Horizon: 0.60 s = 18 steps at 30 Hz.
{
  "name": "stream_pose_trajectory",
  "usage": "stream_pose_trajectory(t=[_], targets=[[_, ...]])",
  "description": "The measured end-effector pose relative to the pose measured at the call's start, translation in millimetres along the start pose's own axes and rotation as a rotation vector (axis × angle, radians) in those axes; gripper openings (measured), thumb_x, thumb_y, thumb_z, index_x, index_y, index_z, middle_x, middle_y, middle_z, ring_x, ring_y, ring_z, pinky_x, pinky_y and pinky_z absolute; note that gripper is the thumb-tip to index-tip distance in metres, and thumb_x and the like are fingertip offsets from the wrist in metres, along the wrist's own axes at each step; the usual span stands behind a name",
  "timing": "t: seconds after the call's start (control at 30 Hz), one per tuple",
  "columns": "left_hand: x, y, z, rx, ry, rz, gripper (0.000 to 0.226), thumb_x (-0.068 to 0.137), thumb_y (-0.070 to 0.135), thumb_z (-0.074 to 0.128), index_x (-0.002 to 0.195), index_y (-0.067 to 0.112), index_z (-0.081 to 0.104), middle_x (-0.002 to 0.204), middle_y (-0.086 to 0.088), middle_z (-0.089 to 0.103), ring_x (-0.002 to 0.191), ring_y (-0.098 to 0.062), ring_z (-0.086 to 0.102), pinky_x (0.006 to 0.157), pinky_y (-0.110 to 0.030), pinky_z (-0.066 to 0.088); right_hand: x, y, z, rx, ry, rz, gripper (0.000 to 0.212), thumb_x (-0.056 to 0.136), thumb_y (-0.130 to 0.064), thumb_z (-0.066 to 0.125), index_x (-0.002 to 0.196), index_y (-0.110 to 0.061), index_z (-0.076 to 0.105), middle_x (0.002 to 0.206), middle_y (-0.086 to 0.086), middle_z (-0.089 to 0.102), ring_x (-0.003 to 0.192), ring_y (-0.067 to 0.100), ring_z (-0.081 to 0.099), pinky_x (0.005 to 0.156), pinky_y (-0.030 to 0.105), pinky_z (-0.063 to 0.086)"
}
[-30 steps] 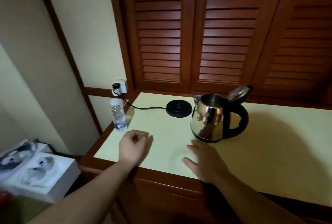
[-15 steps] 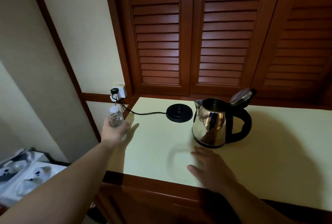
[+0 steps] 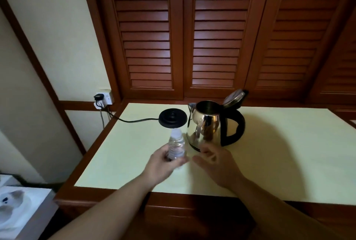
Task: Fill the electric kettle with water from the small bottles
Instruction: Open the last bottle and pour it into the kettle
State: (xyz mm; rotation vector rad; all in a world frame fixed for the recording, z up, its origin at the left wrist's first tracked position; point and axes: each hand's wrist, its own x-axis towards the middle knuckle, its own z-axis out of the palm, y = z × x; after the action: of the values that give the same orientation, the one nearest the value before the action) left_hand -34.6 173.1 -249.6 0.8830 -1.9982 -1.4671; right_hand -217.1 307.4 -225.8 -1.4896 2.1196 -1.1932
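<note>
Since earlier frame, left hand [image 3: 163,164] has carried small clear plastic water bottle [image 3: 176,146] from table's [image 3: 279,155] left edge to centre; fingers wrap lower body, bottle upright, cap on. Right hand [image 3: 215,164] open, empty, nearer cap. Open-lidded steel electric kettle [image 3: 207,124] at 1 o'clock.

bottle [image 3: 176,146] motion-blurred, lower part hidden by left hand [image 3: 163,166]; cap on or off unclear. Kettle [image 3: 206,124] water level not visible. White box [image 3: 17,209] cut off at left edge.
</note>
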Motion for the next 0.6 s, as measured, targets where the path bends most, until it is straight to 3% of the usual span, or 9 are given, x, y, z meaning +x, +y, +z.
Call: stream_pose_trajectory(t=[0.17, 0.27, 0.33, 0.4, 0.6], targets=[[7, 3, 31, -0.021, -0.015, 0.031, 0.038, 0.078, 0.043, 0.090, 0.107, 0.027, 0.073, 0.095, -0.005, 0.079, 0.091, -0.032, 0.075, 0.089, -0.057, 0.059, 17, -39, -28, -0.003, -0.002, -0.155, 0.051, 0.081, -0.056, 0.077, 0.122, -0.028, 0.068, 0.097, -0.014, 0.067, 0.086, 0.004, 0.064, 0.075, 0.022, 0.056], [7, 5, 46, -0.013, -0.057, 0.050, 0.039, 0.077, 0.043, 0.091, 0.107, 0.025, 0.073, 0.096, -0.006, 0.079, 0.094, -0.034, 0.075, 0.090, -0.057, 0.059, 28, -59, -43, -0.137, -0.012, -0.197, 0.040, 0.082, -0.065, 0.070, 0.096, -0.028, 0.067, 0.081, -0.012, 0.061, 0.072, 0.006, 0.059, 0.066, 0.024, 0.049], [7, 6, 53, -0.004, -0.074, 0.062, 0.042, 0.079, 0.044, 0.091, 0.111, 0.024, 0.072, 0.096, -0.007, 0.079, 0.094, -0.033, 0.076, 0.090, -0.056, 0.059, 33, -67, -53, -0.277, -0.041, -0.169, 0.047, 0.082, -0.070, 0.068, 0.075, -0.024, 0.059, 0.068, -0.007, 0.057, 0.061, 0.008, 0.053, 0.061, 0.028, 0.043], [6, 5, 55, 0.009, -0.070, 0.068, 0.043, 0.078, 0.048, 0.089, 0.112, 0.028, 0.072, 0.097, -0.004, 0.079, 0.092, -0.027, 0.077, 0.091, -0.054, 0.059, 36, -74, -60, -0.405, -0.084, -0.122, 0.056, 0.081, -0.072, 0.066, 0.069, -0.019, 0.056, 0.063, 0.000, 0.057, 0.057, 0.012, 0.052, 0.058, 0.033, 0.044], [6, 7, 55, -0.017, -0.084, 0.081, 0.032, 0.077, 0.050, 0.087, 0.104, 0.042, 0.072, 0.098, 0.002, 0.080, 0.094, -0.019, 0.077, 0.094, -0.048, 0.059, 43, -89, -62, -0.563, -0.228, -0.220, 0.049, 0.097, -0.050, 0.060, 0.063, -0.023, 0.037, 0.063, -0.003, 0.041, 0.055, 0.009, 0.037, 0.053, 0.027, 0.021]])
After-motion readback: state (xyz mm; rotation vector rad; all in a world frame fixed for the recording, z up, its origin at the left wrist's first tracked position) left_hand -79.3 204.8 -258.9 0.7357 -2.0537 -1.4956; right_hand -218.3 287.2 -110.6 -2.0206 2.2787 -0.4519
